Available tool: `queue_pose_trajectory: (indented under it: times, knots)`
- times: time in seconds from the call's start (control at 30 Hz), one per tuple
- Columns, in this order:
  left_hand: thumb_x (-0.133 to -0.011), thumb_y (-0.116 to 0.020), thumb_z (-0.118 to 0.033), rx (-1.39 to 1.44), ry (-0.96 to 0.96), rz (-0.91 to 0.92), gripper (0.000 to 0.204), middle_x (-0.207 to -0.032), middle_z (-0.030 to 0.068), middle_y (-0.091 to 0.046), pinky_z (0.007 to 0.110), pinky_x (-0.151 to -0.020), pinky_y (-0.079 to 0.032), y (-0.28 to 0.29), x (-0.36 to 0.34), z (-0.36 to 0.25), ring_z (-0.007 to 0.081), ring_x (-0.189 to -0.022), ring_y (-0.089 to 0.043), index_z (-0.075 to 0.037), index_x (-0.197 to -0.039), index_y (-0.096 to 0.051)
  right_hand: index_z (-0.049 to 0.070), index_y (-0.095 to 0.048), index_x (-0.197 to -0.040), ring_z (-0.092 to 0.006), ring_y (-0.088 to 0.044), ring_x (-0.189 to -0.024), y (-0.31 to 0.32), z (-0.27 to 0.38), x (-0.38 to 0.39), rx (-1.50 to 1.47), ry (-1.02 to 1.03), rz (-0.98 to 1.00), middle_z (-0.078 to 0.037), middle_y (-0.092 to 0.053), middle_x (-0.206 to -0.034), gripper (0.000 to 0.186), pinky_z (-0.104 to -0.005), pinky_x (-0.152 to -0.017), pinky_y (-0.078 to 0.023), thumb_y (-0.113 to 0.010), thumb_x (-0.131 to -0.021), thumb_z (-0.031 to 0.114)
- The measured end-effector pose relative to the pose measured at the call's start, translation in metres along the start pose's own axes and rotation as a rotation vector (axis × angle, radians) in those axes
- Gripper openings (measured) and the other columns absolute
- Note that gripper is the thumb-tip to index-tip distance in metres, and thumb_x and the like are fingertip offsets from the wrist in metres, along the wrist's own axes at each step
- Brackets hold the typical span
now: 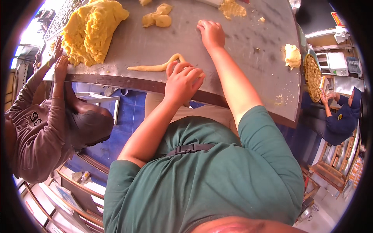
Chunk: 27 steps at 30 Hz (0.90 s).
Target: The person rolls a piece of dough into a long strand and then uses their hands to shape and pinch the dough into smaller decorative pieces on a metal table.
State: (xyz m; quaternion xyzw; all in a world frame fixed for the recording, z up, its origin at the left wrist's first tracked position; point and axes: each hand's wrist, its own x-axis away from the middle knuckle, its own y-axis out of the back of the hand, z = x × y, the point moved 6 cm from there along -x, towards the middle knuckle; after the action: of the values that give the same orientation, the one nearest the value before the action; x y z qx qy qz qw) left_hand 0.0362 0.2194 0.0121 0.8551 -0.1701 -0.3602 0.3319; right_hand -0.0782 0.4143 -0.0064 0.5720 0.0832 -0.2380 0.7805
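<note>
A thin rope of yellow dough point(153, 68) lies along the near edge of the metal table, its right end bent over toward my left hand point(182, 83). The fingers of that hand are curled closed around this end, and the palm side is partly hidden. Farther in, my right hand point(211, 35) is stretched over the tabletop with its fingers bent together. Whatever its fingertips hold, if anything, is hidden. A big mound of yellow dough point(91, 33) sits at the left of the table, with smaller dough lumps point(157, 17) between it and my right hand.
Flattened dough point(232, 8) lies at the far side, and a pale lump point(292, 56) near the right edge. A person in a brown top point(42, 128) stands at left beside the mound. At right another person point(342, 116) is by a round tray of small dough pieces point(312, 75).
</note>
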Motion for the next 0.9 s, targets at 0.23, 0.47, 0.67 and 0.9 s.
queue_pose_trajectory:
  times: [0.23,0.47,0.67,0.9]
  knots:
    - [-0.089,-0.074,-0.027,0.015,0.052,-0.046,0.016,-0.093,-0.0044,-0.070,0.046,-0.112,-0.032,0.006,0.003,0.007,0.0172,-0.109,-0.062,-0.021,-0.103,-0.072,0.007,-0.067,-0.119,-0.0200,-0.066,-0.086,0.031,0.009,0.078,-0.609,-0.153,0.031,-0.007,-0.070,-0.087,0.028,-0.0363,-0.074,-0.054,-0.069,-0.098,0.026]
    - [-0.085,-0.074,-0.024,0.001,0.138,0.093,0.045,-0.101,-0.0005,-0.073,0.046,-0.114,-0.030,0.003,-0.001,0.013,0.0204,-0.116,-0.060,-0.022,-0.129,-0.063,0.001,-0.070,-0.094,-0.0106,-0.066,-0.067,0.049,0.037,0.149,-0.743,-0.281,0.306,-0.007,-0.073,-0.077,0.027,-0.0292,-0.063,-0.053,-0.072,-0.098,0.027]
    - [-0.089,-0.071,-0.031,-0.082,0.119,0.012,0.020,-0.099,0.0004,-0.072,0.048,-0.111,-0.032,-0.001,0.000,0.010,0.0217,-0.113,-0.060,-0.017,-0.103,-0.073,0.002,-0.073,-0.103,-0.0114,-0.067,-0.069,0.055,0.028,0.147,-0.834,-0.274,0.145,-0.009,-0.074,-0.081,0.020,-0.0294,-0.064,-0.054,-0.070,-0.099,0.021]
    - [-0.084,-0.075,-0.028,-0.030,0.042,-0.086,0.010,-0.087,-0.0025,-0.073,0.043,-0.104,-0.036,0.004,0.000,0.009,0.0188,-0.105,-0.062,-0.019,-0.087,-0.074,0.003,-0.073,-0.105,-0.0147,-0.068,-0.076,0.055,0.026,0.151,-0.852,-0.224,0.163,-0.010,-0.073,-0.089,0.018,-0.0294,-0.070,-0.054,-0.072,-0.096,0.018]
